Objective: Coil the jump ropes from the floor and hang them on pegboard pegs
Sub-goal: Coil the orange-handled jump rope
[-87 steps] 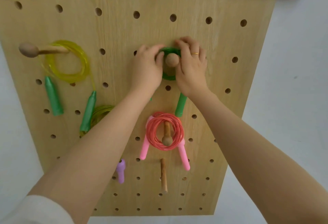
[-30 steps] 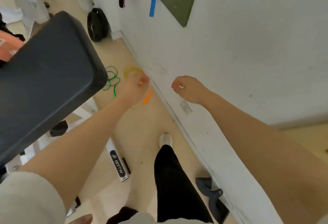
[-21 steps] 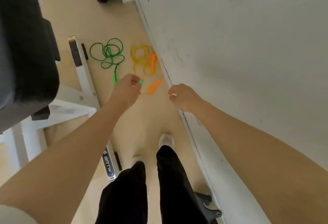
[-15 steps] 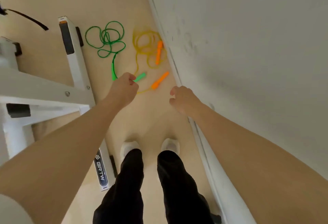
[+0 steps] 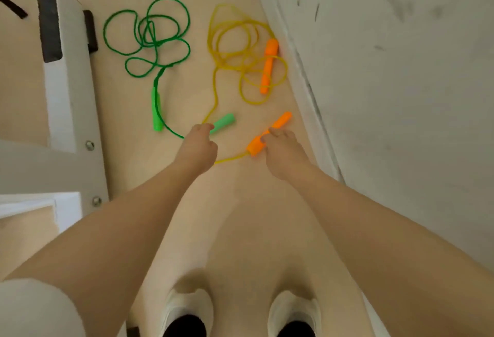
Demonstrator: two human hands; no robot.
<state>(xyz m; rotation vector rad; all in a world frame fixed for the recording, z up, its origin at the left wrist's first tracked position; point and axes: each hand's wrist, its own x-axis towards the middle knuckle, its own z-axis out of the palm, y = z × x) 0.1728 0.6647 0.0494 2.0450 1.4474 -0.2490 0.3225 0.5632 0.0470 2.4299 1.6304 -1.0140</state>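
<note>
Floor of pale wood runs beside a white wall, and two jump ropes lie loose on it. The green rope sprawls in tangled loops to the left; one green handle lies straight on the floor below the loops, and its cord curves down toward the left hand. The second green handle sticks out just past that hand's fingertips, touching them; the fingers are curled downward at its near end, but whether they actually grip it cannot be told from this angle. The yellow rope lies in loose loops nearer the wall, with one orange handle resting across the loops close to the skirting. The other orange handle lies slanted on the floor directly in front of the right hand, whose fingertips are bent onto its middle, touching it; a firm hold is not plain. A strand of yellow cord runs from this handle's near end leftward under the left hand. A white metal frame stands at the left, and two white shoes show at the bottom edge
</note>
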